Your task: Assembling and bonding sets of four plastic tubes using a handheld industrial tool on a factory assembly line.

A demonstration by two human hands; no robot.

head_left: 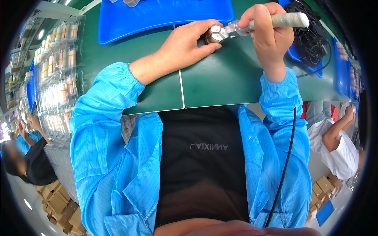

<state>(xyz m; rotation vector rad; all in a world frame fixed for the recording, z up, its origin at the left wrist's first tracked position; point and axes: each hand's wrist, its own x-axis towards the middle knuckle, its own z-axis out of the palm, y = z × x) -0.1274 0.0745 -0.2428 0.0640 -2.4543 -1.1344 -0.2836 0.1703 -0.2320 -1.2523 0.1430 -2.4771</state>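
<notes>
My left hand [184,42] curls its thumb and fingers round a short bundle of cylinders [216,36] with white round tops, which stands on the green table [220,84]. In my right hand [271,37] is a hand tool with a thick, pale, wrapped handle [289,20] and a bright metal head [233,29]. That head reaches the bundle's right side; whether it touches the bundle I cannot tell. The tool's exact kind does not show, and my left fingers hide part of the bundle.
A blue tray [157,30] with a few pale pieces lies at the far side. Black cables [311,37] are heaped over another tray at far right. Clear plastic trays of cylinders [59,65] stand at left. People sit on both sides; a black cable [286,169] hangs along my right sleeve.
</notes>
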